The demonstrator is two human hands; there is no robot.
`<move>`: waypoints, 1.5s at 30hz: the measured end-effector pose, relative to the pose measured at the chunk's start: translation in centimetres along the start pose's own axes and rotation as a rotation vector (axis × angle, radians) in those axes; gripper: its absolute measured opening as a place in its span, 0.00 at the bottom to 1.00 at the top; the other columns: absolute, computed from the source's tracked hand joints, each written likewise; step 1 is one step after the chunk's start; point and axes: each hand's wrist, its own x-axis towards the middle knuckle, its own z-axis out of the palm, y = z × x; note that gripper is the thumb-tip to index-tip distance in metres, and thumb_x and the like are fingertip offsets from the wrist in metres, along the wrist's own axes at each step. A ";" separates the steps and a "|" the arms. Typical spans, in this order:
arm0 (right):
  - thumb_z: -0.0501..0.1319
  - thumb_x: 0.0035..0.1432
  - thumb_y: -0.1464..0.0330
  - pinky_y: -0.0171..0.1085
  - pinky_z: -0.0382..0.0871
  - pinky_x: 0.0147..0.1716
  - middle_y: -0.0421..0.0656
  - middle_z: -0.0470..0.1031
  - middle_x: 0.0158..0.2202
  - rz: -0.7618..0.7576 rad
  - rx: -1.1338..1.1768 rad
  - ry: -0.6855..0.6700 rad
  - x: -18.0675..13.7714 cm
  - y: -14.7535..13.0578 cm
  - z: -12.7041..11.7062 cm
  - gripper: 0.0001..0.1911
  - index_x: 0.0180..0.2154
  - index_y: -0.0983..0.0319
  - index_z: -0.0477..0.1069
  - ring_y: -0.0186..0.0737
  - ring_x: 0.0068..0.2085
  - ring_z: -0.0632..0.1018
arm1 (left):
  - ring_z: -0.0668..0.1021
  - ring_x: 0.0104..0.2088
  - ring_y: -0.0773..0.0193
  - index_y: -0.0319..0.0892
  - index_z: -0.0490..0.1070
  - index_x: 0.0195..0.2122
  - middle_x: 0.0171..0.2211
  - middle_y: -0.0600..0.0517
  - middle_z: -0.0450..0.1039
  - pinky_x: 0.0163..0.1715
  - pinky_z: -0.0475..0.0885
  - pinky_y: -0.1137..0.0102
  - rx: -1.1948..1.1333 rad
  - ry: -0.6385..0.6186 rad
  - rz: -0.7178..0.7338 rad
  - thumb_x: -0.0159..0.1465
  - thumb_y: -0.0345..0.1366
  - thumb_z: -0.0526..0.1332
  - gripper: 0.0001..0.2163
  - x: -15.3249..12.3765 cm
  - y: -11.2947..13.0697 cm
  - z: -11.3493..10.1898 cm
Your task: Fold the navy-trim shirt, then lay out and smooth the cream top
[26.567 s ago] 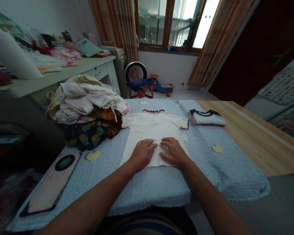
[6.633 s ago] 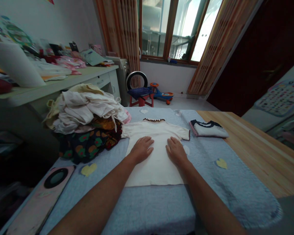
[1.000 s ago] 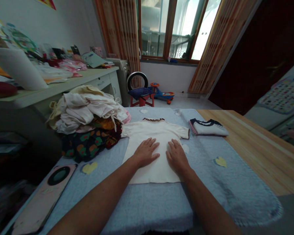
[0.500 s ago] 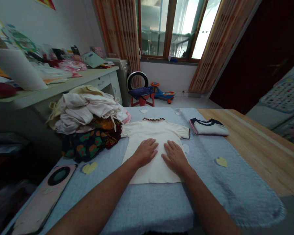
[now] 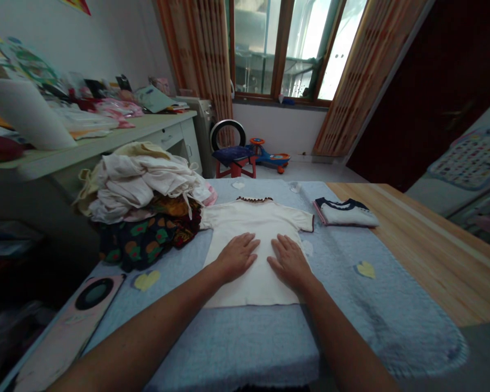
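Note:
A white short-sleeved shirt (image 5: 251,286) with a dark ruffled collar lies spread flat on a blue cloth (image 5: 245,343), collar at the far side. On the left half of the shirt, my left hand (image 5: 237,257) rests flat with its fingers stretched out. My right hand (image 5: 291,261) lies flat on the right half, fingers a little spread. A gap of white fabric separates the two hands, and neither one grips anything.
A heap of crumpled clothes (image 5: 142,185) sits at the left. A folded shirt (image 5: 345,212) with a navy collar lies to the right. A pink phone-like object (image 5: 71,326) is at the near left. Bare wooden tabletop (image 5: 428,245) shows at the right.
Both hands stay flat on the shirt, with hardly any movement. The whole view has shifted very slightly.

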 end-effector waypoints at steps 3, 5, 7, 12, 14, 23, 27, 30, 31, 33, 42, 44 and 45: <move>0.55 0.64 0.58 0.48 0.49 0.64 0.54 0.56 0.67 0.002 -0.003 -0.005 0.0 -0.1 -0.1 0.29 0.62 0.64 0.62 0.53 0.67 0.57 | 0.60 0.67 0.55 0.43 0.57 0.66 0.67 0.44 0.56 0.65 0.55 0.57 -0.007 -0.034 -0.032 0.70 0.43 0.51 0.24 -1.2 -0.6 -0.3; 0.55 0.64 0.58 0.48 0.49 0.64 0.55 0.57 0.67 0.006 -0.003 -0.007 0.0 -0.1 -0.2 0.29 0.62 0.65 0.62 0.54 0.67 0.57 | 0.59 0.67 0.55 0.42 0.55 0.67 0.68 0.43 0.54 0.65 0.54 0.57 -0.005 -0.043 -0.050 0.70 0.44 0.52 0.25 -2.1 -0.9 -0.5; 0.55 0.64 0.58 0.48 0.49 0.64 0.55 0.57 0.67 0.009 -0.002 -0.005 0.0 -0.1 -0.2 0.28 0.62 0.65 0.62 0.54 0.67 0.57 | 0.59 0.67 0.54 0.43 0.56 0.66 0.68 0.44 0.54 0.65 0.54 0.57 0.010 -0.042 -0.063 0.70 0.43 0.52 0.25 -2.9 -1.2 -0.8; 0.55 0.64 0.59 0.48 0.49 0.64 0.54 0.57 0.67 0.009 0.001 -0.011 0.1 0.0 0.0 0.28 0.62 0.64 0.62 0.53 0.67 0.57 | 0.58 0.67 0.50 0.44 0.62 0.64 0.67 0.44 0.57 0.64 0.55 0.55 0.039 -0.016 -0.127 0.69 0.44 0.52 0.23 -4.1 -1.3 -1.3; 0.55 0.64 0.59 0.48 0.49 0.64 0.54 0.57 0.67 0.014 0.003 -0.013 0.1 0.0 0.0 0.28 0.61 0.64 0.62 0.53 0.67 0.57 | 0.58 0.67 0.48 0.45 0.62 0.64 0.67 0.44 0.57 0.64 0.56 0.54 0.037 -0.003 -0.154 0.69 0.45 0.53 0.23 -4.3 -1.3 -1.3; 0.55 0.64 0.62 0.48 0.52 0.64 0.53 0.59 0.66 0.012 -0.002 0.002 0.2 0.2 -0.1 0.26 0.60 0.64 0.63 0.52 0.66 0.59 | 0.56 0.68 0.45 0.49 0.62 0.64 0.68 0.45 0.55 0.64 0.53 0.51 0.050 -0.022 -0.317 0.68 0.48 0.54 0.24 -4.4 -1.0 -1.4; 0.55 0.64 0.62 0.48 0.52 0.64 0.53 0.59 0.66 0.008 -0.002 0.010 0.2 0.3 0.0 0.25 0.60 0.64 0.63 0.51 0.66 0.59 | 0.56 0.68 0.46 0.48 0.60 0.65 0.69 0.42 0.52 0.64 0.52 0.53 0.063 -0.044 -0.363 0.68 0.49 0.53 0.25 -4.5 -1.1 -1.8; 0.54 0.64 0.62 0.48 0.52 0.64 0.53 0.59 0.66 0.006 0.003 0.016 0.1 0.4 0.1 0.25 0.60 0.64 0.63 0.51 0.66 0.59 | 0.55 0.68 0.46 0.47 0.60 0.65 0.69 0.42 0.51 0.64 0.53 0.52 0.065 -0.034 -0.376 0.69 0.49 0.52 0.25 -4.6 -1.5 -1.9; 0.54 0.64 0.62 0.48 0.52 0.64 0.53 0.59 0.66 0.007 0.004 0.018 0.1 0.4 0.1 0.25 0.60 0.65 0.63 0.51 0.66 0.59 | 0.55 0.68 0.46 0.48 0.60 0.65 0.69 0.42 0.51 0.64 0.53 0.52 0.062 -0.032 -0.377 0.69 0.49 0.52 0.25 -4.6 -1.6 -1.9; 0.54 0.64 0.62 0.48 0.52 0.64 0.53 0.60 0.66 0.006 0.007 0.021 0.1 0.4 0.1 0.25 0.60 0.64 0.64 0.52 0.66 0.60 | 0.55 0.68 0.45 0.47 0.60 0.65 0.69 0.42 0.52 0.63 0.54 0.51 0.052 -0.028 -0.380 0.68 0.49 0.53 0.25 -4.6 -1.9 -1.8; 0.55 0.64 0.62 0.48 0.52 0.64 0.53 0.59 0.66 0.017 0.020 0.007 0.2 0.3 -0.1 0.25 0.60 0.64 0.64 0.51 0.66 0.60 | 0.59 0.66 0.43 0.44 0.66 0.60 0.65 0.40 0.60 0.63 0.55 0.47 0.104 0.035 -0.306 0.67 0.44 0.56 0.21 -4.6 -1.7 -2.1; 0.55 0.64 0.62 0.48 0.52 0.65 0.53 0.60 0.66 0.020 0.024 0.008 0.1 0.2 -0.2 0.25 0.60 0.64 0.64 0.51 0.66 0.60 | 0.61 0.65 0.46 0.43 0.69 0.57 0.64 0.41 0.62 0.63 0.57 0.50 0.102 0.068 -0.207 0.68 0.38 0.55 0.17 -4.5 -1.3 -2.3; 0.55 0.64 0.62 0.47 0.51 0.65 0.53 0.60 0.66 0.019 0.025 0.010 0.1 0.2 -0.3 0.25 0.60 0.64 0.64 0.51 0.66 0.60 | 0.63 0.65 0.49 0.43 0.70 0.56 0.63 0.42 0.63 0.62 0.59 0.52 0.084 0.082 -0.151 0.69 0.36 0.54 0.16 -4.6 -1.0 -2.3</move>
